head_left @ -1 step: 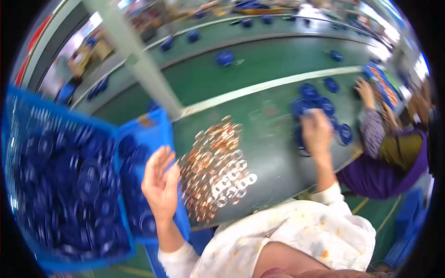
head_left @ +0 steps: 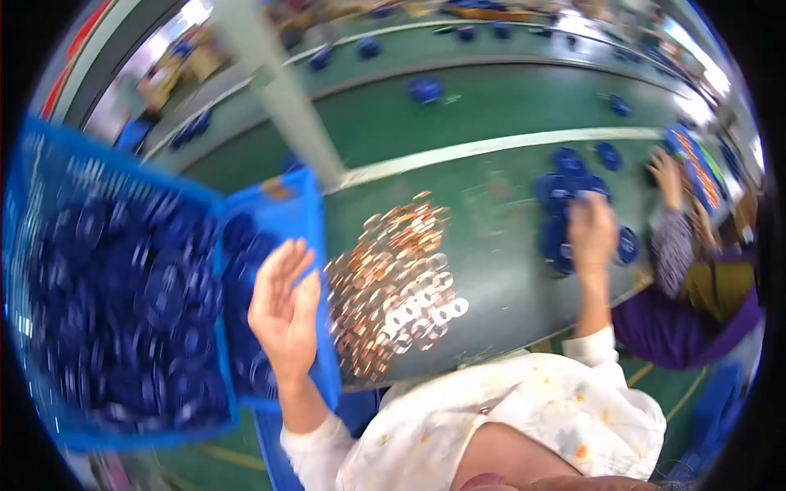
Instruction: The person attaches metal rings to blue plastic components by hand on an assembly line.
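Though the view shifted slightly, layout looks unchanged: right hand (head_left: pixel 594 231) stays over blue discs (head_left: pixel 555 194) at 3 o'clock, grip too blurred to tell; left hand (head_left: pixel 282 319), 8 o'clock, open, near copper rings (head_left: pixel 397 286) on tabletop (head_left: pixel 503 286).

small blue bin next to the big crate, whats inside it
Dark blue round parts lie inside the small blue bin. The open left hand hides part of its interior, and what lies beneath the upper parts is covered.
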Available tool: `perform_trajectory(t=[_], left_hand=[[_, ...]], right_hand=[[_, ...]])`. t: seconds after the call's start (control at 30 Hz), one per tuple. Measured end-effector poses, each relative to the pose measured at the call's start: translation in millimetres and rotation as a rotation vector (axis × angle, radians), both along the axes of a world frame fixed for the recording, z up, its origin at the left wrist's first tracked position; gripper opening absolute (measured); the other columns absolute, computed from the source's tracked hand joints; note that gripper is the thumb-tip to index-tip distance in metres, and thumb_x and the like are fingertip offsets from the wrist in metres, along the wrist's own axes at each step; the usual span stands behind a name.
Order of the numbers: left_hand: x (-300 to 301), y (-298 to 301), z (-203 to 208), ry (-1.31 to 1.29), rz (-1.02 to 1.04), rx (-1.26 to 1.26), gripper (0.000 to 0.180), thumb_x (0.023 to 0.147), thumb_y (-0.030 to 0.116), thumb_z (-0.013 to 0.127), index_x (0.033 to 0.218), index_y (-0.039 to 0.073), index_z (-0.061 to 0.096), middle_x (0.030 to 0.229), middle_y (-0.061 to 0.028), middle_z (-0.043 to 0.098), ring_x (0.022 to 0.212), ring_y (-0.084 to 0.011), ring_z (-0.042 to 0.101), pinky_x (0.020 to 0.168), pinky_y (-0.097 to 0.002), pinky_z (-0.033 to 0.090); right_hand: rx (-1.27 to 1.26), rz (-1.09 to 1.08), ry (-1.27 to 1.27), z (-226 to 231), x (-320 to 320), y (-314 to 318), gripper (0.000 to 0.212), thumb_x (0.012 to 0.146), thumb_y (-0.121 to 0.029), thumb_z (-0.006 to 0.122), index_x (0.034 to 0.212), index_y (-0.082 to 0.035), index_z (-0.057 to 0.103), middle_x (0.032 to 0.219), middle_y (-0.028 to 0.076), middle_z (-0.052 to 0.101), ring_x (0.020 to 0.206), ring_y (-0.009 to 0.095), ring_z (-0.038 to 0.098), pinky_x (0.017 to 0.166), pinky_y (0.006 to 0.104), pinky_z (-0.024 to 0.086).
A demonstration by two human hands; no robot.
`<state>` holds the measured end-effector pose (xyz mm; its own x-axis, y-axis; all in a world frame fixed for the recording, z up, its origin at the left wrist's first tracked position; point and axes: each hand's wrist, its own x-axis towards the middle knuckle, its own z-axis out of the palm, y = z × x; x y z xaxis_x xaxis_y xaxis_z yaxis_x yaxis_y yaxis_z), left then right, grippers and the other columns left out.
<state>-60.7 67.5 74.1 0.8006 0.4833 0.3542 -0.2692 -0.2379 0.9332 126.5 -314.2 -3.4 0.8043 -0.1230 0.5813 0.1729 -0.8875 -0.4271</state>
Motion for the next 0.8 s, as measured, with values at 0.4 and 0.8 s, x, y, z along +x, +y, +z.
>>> perform_trajectory(t=[0.4, 0.8], left_hand=[[-151, 5, -38, 0.456, 0.822, 0.739, 0.053, 0.084, 0.013, 0.078, 0.131, -0.001, 0.058, 0.126, -0.0188, 0.063, 0.115, -0.0353, 0.062, 0.1, -0.0427, 0.048], [-76, 57, -90, 0.892, 0.311, 1.01, 0.075, 0.088, 0.02, 0.07, 0.152, 0.008, 0.034, 0.144, -0.0346, 0.041, 0.131, -0.0486, 0.042, 0.111, -0.0531, 0.034]], right_hand=[[0.189, 0.834, 0.157, -6, -68, 113, 0.018, 0.086, -0.004, 0.07, 0.104, -0.001, 0.069, 0.106, 0.016, 0.07, 0.1, 0.032, 0.067, 0.09, 0.0387, 0.052], [0.056, 1.035, 0.6, -21, -111, 107, 0.029, 0.08, -0.012, 0.079, 0.106, -0.008, 0.066, 0.112, 0.009, 0.061, 0.09, 0.032, 0.066, 0.079, 0.0407, 0.055]])
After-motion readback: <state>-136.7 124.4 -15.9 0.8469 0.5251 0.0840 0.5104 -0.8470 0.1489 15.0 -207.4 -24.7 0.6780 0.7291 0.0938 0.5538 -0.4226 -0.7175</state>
